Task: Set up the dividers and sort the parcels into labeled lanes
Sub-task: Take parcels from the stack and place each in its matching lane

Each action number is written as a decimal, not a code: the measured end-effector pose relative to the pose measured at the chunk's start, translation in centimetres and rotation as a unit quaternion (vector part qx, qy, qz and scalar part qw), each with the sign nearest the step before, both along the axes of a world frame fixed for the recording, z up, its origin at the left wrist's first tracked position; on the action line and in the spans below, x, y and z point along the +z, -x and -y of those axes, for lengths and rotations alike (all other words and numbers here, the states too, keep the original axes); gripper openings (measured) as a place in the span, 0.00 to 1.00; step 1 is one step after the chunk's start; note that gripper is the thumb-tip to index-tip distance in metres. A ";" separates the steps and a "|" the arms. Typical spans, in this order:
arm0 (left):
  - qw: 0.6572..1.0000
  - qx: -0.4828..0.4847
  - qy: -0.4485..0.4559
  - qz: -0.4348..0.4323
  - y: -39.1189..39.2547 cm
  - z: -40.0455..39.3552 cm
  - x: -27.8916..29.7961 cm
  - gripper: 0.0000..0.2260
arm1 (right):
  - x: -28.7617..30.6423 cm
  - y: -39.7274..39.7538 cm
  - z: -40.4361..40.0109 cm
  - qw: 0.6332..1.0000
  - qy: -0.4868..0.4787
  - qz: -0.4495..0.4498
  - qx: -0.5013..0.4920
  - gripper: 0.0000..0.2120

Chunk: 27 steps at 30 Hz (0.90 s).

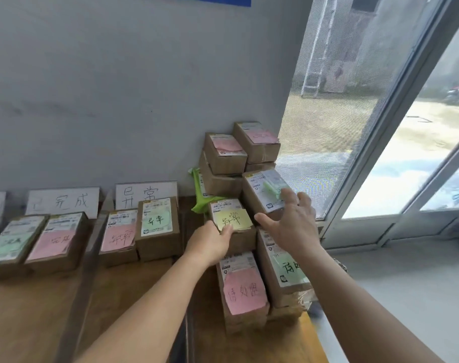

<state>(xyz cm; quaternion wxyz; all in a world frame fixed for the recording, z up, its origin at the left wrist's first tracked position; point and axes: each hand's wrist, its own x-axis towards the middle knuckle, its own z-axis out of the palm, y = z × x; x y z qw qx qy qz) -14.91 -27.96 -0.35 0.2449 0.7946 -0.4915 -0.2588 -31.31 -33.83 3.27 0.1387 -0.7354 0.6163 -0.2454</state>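
Observation:
A pile of brown cardboard parcels stands at the right end of the wooden table (40, 305). My left hand (212, 242) grips the near left corner of the parcel with a yellow note (232, 218), thumb on the note. My right hand (291, 221) hovers spread just right of that parcel, fingertips over a parcel with a green note (265, 189). In front lie a pink-note parcel (242, 289) and a green-note parcel (286, 268). Two lanes to the left hold sorted parcels (155, 226) below white label cards (146, 195).
A grey divider strip (92, 239) runs between the two lanes. More parcels (254, 140) are stacked high against the wall. A glass door and window frame (375, 153) stand right of the pile. A green bag (199, 189) lies behind the parcels.

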 end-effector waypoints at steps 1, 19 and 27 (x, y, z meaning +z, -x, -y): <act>1.000 0.004 -0.002 -0.007 0.1 0.1 0.1 0.20 | 0.0 0.0 0.0 1.000 0.004 0.003 0.008 0.35; 0.991 0.052 0.014 -0.124 0.6 1.0 -0.5 0.25 | -0.5 0.5 0.0 0.997 0.016 0.025 0.070 0.20; 0.998 0.035 0.048 0.004 2.1 1.0 -0.6 0.34 | -0.7 0.8 0.1 0.997 0.009 0.047 0.057 0.21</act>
